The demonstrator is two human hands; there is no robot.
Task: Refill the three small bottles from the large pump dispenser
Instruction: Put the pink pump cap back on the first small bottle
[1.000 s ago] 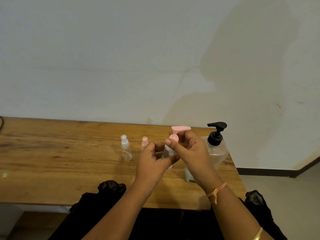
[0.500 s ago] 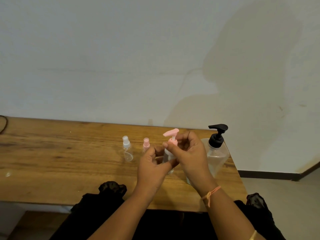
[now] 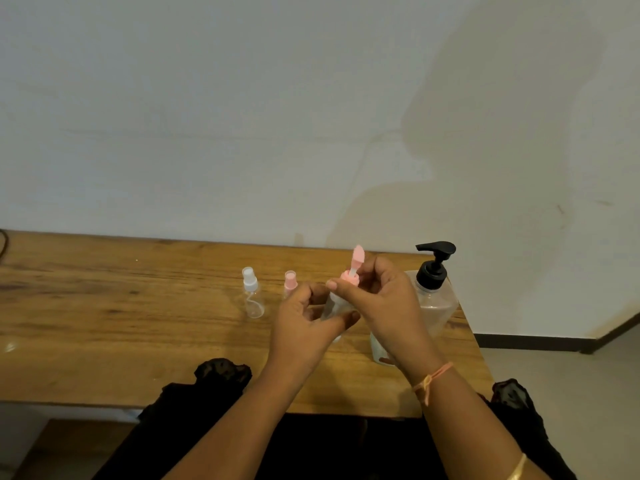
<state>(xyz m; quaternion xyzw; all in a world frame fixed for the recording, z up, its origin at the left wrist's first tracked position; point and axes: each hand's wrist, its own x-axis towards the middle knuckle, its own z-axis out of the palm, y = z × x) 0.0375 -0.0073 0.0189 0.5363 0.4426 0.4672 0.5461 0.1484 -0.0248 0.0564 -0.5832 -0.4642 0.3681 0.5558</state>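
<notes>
My left hand [image 3: 304,323] grips the clear body of a small bottle [image 3: 334,306] held above the table. My right hand [image 3: 381,303] pinches that bottle's pink pump top [image 3: 353,268] at its collar. A second small bottle with a white spray cap [image 3: 252,294] stands on the wooden table [image 3: 121,323]. Just right of it a third small bottle with a pink cap [image 3: 290,281] stands partly hidden behind my left hand. The large clear dispenser with a black pump [image 3: 434,292] stands at the table's right end, behind my right hand.
A white wall rises right behind the table. The table's right edge lies close beside the large dispenser, with floor beyond. Black cloth on my lap shows below the near table edge. A dark cable end [image 3: 2,242] sits at the far left.
The pink pump head has turned: its spout pointed right a second ago, then left, and now shows end-on. Both hands stay on the bottle in about the same place.
</notes>
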